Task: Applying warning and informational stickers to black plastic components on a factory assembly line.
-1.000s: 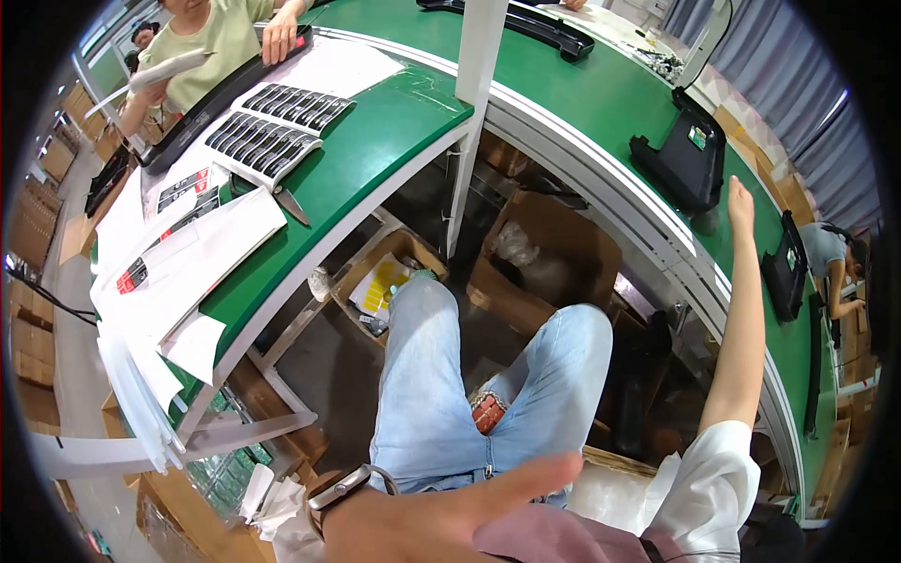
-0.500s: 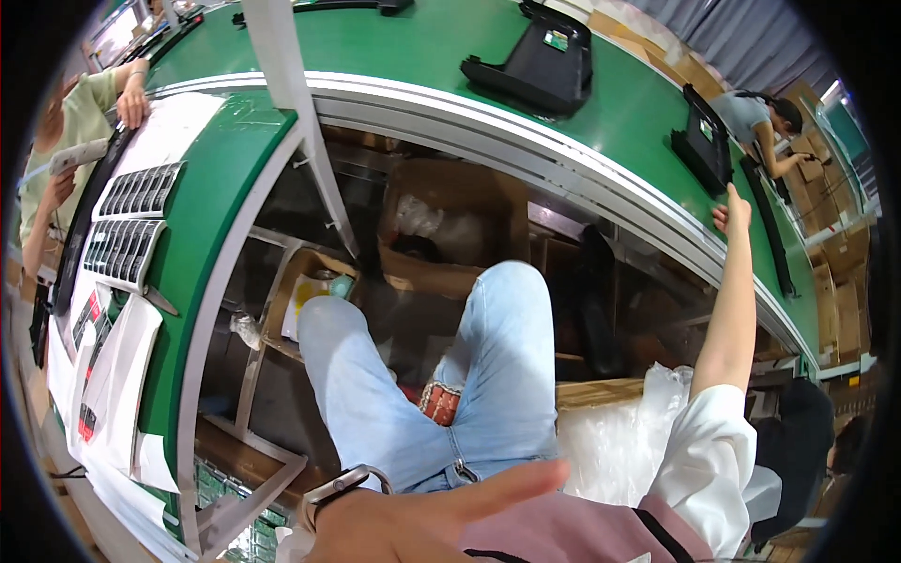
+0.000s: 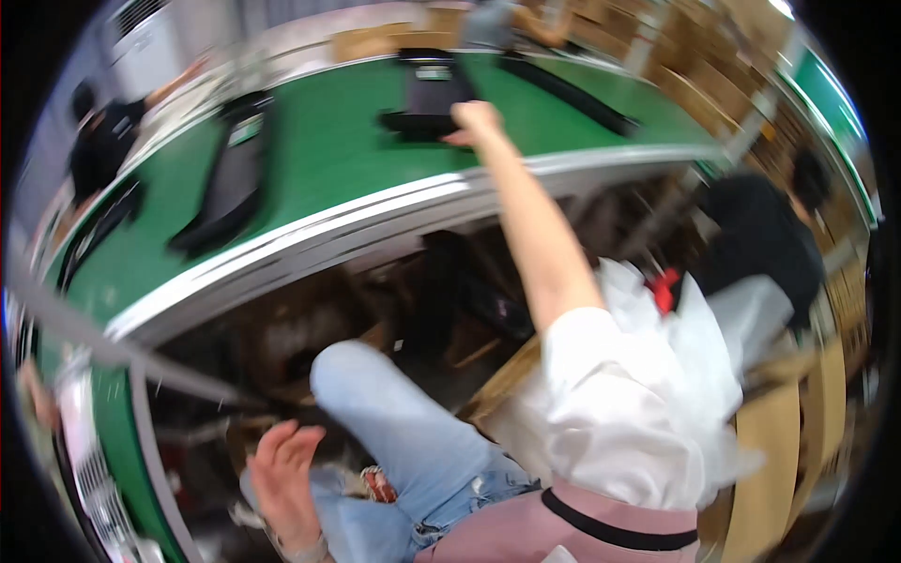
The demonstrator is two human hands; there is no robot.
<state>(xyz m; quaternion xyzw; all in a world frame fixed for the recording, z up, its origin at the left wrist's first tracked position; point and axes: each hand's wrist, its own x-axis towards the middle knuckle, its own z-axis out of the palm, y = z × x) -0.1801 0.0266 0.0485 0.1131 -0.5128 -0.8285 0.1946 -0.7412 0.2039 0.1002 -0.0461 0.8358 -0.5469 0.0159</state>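
My right arm stretches far out over the green belt. At its end my right hand (image 3: pixel 477 122) is closed at the near right corner of a black plastic housing (image 3: pixel 439 92) with a small light label on it; blur softens the fingers. My left hand (image 3: pixel 284 474) is raised above my lap, palm showing, fingers spread loosely and nothing in it. Left of the held housing lies a second black housing (image 3: pixel 233 174), also labelled. A long black strip (image 3: pixel 568 92) rests on the belt at the right, and another dark part (image 3: pixel 101 225) lies at the far left.
A pale metal rail (image 3: pixel 310 235) edges the belt on my side. The slanting post (image 3: pixel 141 352) stands at left, beside a smaller green table (image 3: pixel 122 422). Cardboard boxes (image 3: pixel 699 75) are stacked behind. Other people work across the belt (image 3: pixel 105 131) and at right (image 3: pixel 765 230).
My view has swung to the right, smearing the picture. My right hand has come onto the housing's near corner. My left hand, earlier stretched across my waist, is now raised with fingers up.
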